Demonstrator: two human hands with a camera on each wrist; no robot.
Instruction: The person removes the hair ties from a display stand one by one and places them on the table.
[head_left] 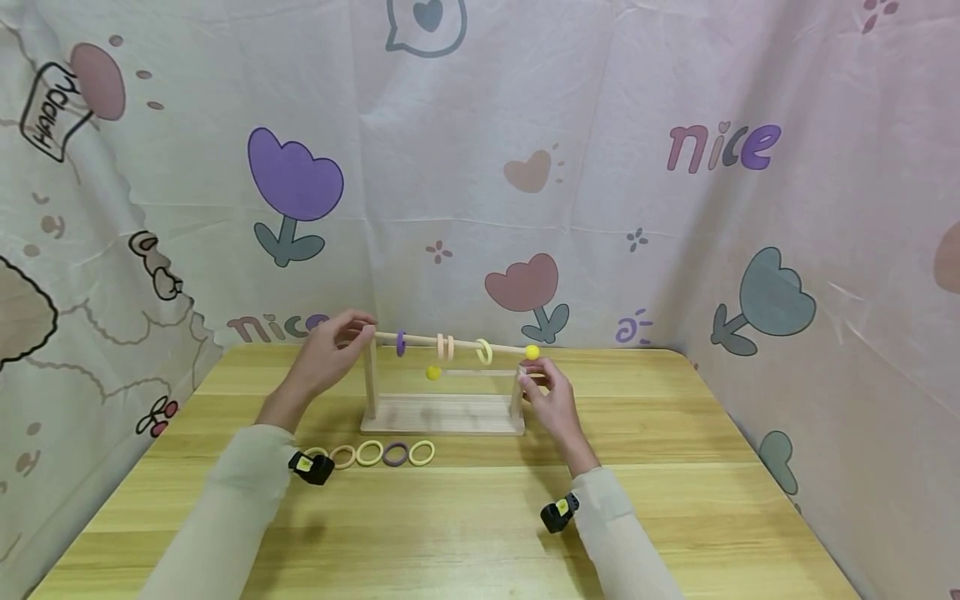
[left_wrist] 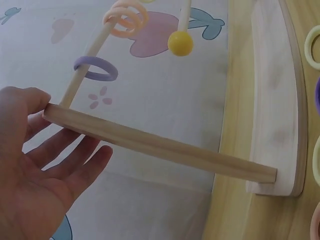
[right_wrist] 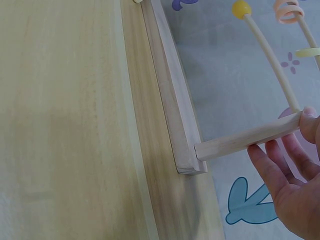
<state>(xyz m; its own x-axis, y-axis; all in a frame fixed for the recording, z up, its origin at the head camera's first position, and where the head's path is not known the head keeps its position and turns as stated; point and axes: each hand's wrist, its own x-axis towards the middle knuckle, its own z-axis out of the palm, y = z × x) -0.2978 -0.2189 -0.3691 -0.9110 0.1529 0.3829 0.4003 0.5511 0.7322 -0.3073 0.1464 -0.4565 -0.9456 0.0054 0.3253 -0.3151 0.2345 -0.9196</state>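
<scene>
A wooden stand has a flat base [head_left: 442, 425], a taller left post [head_left: 371, 379] and a shorter right post [head_left: 517, 400]. My left hand [head_left: 330, 354] pinches the top of the left post, thumb on one side and fingers on the other. From there an upper rod [head_left: 423, 339] runs right to a yellow ball [head_left: 532, 352]. It carries a purple ring [left_wrist: 95, 68], two peach rings [head_left: 441, 347] and a pale yellow ring [head_left: 485, 352]. My right hand [head_left: 553, 400] grips the right post's top. A lower rod [right_wrist: 270, 55] points left from it, tipped with a yellow ball [right_wrist: 241, 9].
Left of centre, in front of the base, several loose rings lie in a row on the wooden table [head_left: 450, 533], among them a purple ring [head_left: 396, 454] and a peach ring [head_left: 343, 457]. A printed curtain [head_left: 420, 167] hangs behind the table and along its sides.
</scene>
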